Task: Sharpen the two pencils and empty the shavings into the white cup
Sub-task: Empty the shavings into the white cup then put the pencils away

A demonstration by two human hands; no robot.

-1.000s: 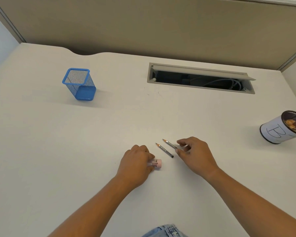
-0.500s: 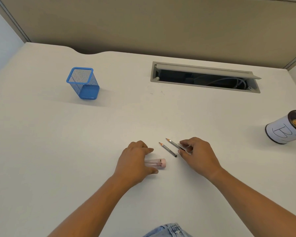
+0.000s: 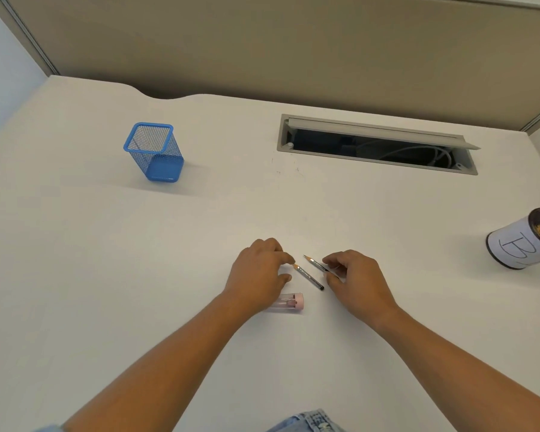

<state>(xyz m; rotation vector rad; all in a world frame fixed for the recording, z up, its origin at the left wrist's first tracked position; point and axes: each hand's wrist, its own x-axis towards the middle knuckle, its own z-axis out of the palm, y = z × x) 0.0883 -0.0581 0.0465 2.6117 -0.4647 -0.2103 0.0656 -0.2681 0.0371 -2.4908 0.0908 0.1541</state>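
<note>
Head view: desk [image 3: 75, 275], 2 pencils lying side by side at centre, both tips pointing up-left. Pencil 1 [image 3: 309, 277] is the nearer one; pencil 2 [image 3: 320, 265] lies just beside it to the right. Sharpener [image 3: 289, 302], pink cap with clear shavings tube, rests on its side on the desk below the left hand [image 3: 258, 275], with its tube end partly hidden by that hand. White cup [image 3: 522, 244], marked with a letter, stands well apart at the right edge; shavings already visible inside. Blue mesh holder [image 3: 155, 151] far left, not involved.

Risks, as judged:
- Both hands reach at once for 2 thin pencils that lie close together; a nudge to one could roll it into the other or away.
- Sharpener lies loose on a round side; a wrist brush could roll it.
- Cup is at the edge of reach; carrying the tube over could spill shavings on the desk.

Hands:
- Left: half open, fingers curled, fingertips at the tip of pencil 1. Touching or only just beside it, cannot tell. Holds nothing.
- Right hand [image 3: 356, 279]: loosely curled, thumb and forefinger pinching the rear half of pencil 2, which appears to rest on the desk.
</note>
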